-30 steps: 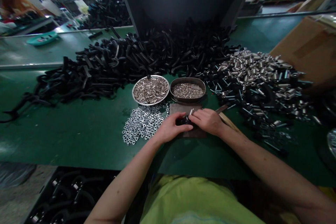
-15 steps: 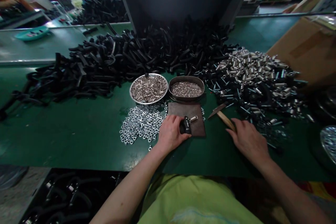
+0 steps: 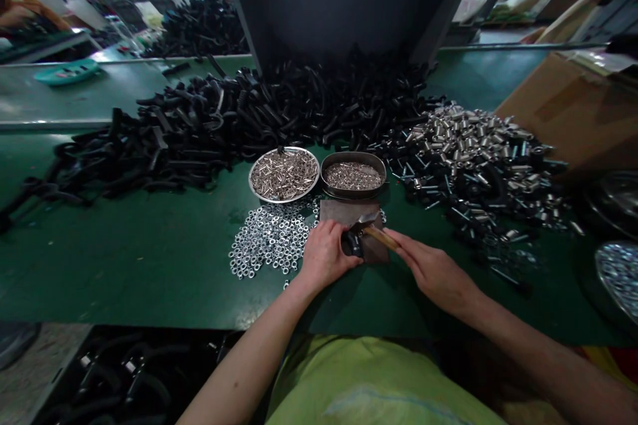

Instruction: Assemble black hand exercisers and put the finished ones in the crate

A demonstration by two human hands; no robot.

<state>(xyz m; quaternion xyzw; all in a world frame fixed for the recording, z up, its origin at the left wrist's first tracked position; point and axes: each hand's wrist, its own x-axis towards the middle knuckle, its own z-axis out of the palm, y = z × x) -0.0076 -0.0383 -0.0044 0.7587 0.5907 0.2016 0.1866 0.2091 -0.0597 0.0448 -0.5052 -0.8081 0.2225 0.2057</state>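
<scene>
My left hand (image 3: 325, 252) is closed on a small black plastic part (image 3: 355, 244), pressing it down on a flat brown-grey plate (image 3: 335, 211). In my right hand (image 3: 431, 271) is the wooden handle of a hammer (image 3: 381, 236). The hammer's metal head lies over the upper end of the black part; whether they touch I cannot tell. Left of the plate, many small metal rings with tabs (image 3: 269, 239) are spread on the table. Behind it stand a round dish of metal pins (image 3: 284, 174) and an oval tin of tiny metal pieces (image 3: 353, 174).
Black curved handles (image 3: 199, 126) are heaped across the back of the green table (image 3: 124, 246). At right lies a pile of springs and bolts (image 3: 473, 146), beside a cardboard box (image 3: 573, 106). A bowl of metal parts (image 3: 618, 272) is at the right edge. A person (image 3: 24, 10) is at far left.
My right hand has swung the hammer leftward from beside the plate to over the black part. The left hand keeps its place. The spring seen by the part is now hidden.
</scene>
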